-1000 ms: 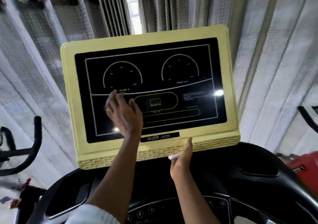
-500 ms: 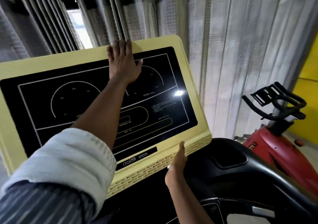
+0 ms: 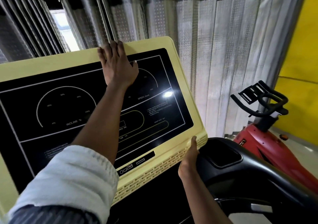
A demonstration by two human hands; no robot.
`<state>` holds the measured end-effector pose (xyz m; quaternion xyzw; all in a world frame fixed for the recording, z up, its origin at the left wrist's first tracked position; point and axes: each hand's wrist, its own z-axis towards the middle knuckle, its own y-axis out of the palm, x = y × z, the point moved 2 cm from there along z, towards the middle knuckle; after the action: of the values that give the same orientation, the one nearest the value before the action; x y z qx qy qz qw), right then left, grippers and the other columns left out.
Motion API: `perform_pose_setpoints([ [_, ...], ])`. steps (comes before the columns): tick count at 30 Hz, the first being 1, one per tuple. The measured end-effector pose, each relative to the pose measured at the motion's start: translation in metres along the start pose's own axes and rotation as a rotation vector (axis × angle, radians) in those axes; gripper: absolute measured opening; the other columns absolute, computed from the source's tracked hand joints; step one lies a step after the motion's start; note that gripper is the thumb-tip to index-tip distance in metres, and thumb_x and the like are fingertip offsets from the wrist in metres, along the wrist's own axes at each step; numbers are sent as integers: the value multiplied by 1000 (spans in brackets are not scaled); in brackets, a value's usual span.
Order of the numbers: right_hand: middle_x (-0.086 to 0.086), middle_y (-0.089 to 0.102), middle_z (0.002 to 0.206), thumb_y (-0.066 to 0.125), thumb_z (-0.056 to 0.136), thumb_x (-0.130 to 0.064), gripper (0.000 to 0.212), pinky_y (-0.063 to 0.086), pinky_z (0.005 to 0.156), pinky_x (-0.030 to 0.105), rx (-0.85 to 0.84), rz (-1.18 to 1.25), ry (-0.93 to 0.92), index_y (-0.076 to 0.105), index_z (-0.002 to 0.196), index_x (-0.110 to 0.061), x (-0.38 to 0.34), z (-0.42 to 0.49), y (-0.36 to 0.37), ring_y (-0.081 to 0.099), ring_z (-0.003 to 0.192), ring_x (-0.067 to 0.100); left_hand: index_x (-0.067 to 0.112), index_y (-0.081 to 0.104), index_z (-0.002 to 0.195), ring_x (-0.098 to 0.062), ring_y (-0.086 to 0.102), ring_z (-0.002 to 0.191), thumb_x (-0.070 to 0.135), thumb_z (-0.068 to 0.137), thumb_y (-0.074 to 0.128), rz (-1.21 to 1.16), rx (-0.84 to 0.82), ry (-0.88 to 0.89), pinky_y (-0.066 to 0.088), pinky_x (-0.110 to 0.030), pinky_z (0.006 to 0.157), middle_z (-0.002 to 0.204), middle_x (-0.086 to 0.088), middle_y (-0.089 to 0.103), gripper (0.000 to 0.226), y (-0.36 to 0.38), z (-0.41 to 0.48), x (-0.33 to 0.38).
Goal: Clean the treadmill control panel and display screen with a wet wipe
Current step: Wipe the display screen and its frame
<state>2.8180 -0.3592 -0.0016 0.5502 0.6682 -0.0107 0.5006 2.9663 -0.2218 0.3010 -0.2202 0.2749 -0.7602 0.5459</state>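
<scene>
The treadmill console has a pale yellow frame [image 3: 186,79] around a black display screen [image 3: 51,117] printed with incline and speed dials. My left hand [image 3: 118,67] lies flat at the top of the screen, its straight fingers reaching over the frame's upper edge. No wipe shows; whatever is under the palm is hidden. My right hand [image 3: 190,156] holds the frame's lower right corner, thumb up along the vented front, with the other fingers hidden underneath.
The black treadmill dashboard [image 3: 240,180] with a recessed pocket curves below the console. A red exercise bike [image 3: 268,137] with black handlebars stands to the right by a yellow wall. Grey curtains [image 3: 223,51] hang right behind the console.
My left hand slid from the screen's lower left up to its top edge. My right hand moved along the bottom edge to the right corner. The view swung right.
</scene>
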Motion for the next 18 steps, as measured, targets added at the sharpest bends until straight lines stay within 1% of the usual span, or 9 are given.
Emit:
perform_pose_setpoints([
  [1, 14, 44, 153, 60, 75, -81, 105, 32, 117, 47, -23, 45, -2, 35, 154, -16, -2, -2, 0, 43, 140, 33, 2, 22, 153, -37, 13, 150, 48, 90, 47, -3, 6, -5, 0, -53, 122, 160, -20, 22, 81, 1, 0, 1],
  [2, 11, 48, 151, 65, 64, -86, 111, 33, 117, 48, -54, 76, -20, 42, 150, -20, -2, 3, -2, 46, 138, 32, 3, 22, 153, -37, 13, 150, 47, 90, 47, -10, 9, -15, 0, -53, 122, 161, -20, 22, 81, 1, 0, 2],
  [4, 9, 58, 142, 69, 37, -95, 126, 39, 113, 53, 3, 109, -48, 53, 140, -26, 0, 36, -13, 56, 128, 31, 3, 22, 153, -36, 13, 150, 47, 89, 46, -19, 12, -30, -1, -53, 122, 161, -20, 22, 81, 1, 1, 4],
  [5, 9, 59, 139, 69, 36, -95, 125, 42, 109, 53, 29, 115, -44, 53, 139, -26, -5, 45, -15, 58, 124, 31, 4, 23, 153, -36, 13, 150, 47, 89, 46, -23, 16, -32, -1, -53, 122, 161, -19, 22, 81, 1, 1, 5],
  [7, 10, 58, 135, 67, 63, -85, 102, 46, 103, 47, 58, 71, -75, 49, 140, -19, -30, 31, -9, 59, 118, 31, 4, 24, 153, -36, 14, 150, 48, 89, 46, -21, 26, -31, -1, -53, 122, 160, -19, 24, 81, 1, 1, 4],
  [9, 14, 54, 134, 60, 90, -63, 77, 45, 103, 46, 117, -59, -164, 42, 142, -9, -51, 24, -5, 56, 119, 33, 5, 28, 151, -36, 18, 148, 49, 88, 46, -12, 45, -26, 2, -53, 122, 157, -19, 29, 79, 1, 3, 3],
  [12, 18, 51, 142, 49, 100, -55, 66, 43, 104, 44, 92, -371, -306, 45, 141, -4, -72, 32, -7, 52, 127, 36, 5, 34, 147, -37, 24, 144, 52, 88, 46, 17, 66, -31, 8, -55, 121, 152, -19, 34, 76, 1, 6, 5],
  [15, 17, 56, 142, 35, 105, -52, 60, 39, 104, 38, -22, -588, -325, 56, 137, -6, -98, 35, -7, 51, 131, 35, 4, 36, 145, -38, 24, 144, 58, 89, 45, 30, 63, -88, 9, -56, 120, 151, -22, 33, 78, 2, 11, 13],
  [18, 13, 54, 146, 38, 107, -45, 52, 36, 106, 34, -143, -685, -396, 56, 140, -9, -118, 38, 0, 48, 136, 31, 3, 38, 143, -40, 25, 142, 62, 86, 46, 52, 63, -124, 9, -58, 119, 149, -25, 34, 82, 5, 14, 19],
])
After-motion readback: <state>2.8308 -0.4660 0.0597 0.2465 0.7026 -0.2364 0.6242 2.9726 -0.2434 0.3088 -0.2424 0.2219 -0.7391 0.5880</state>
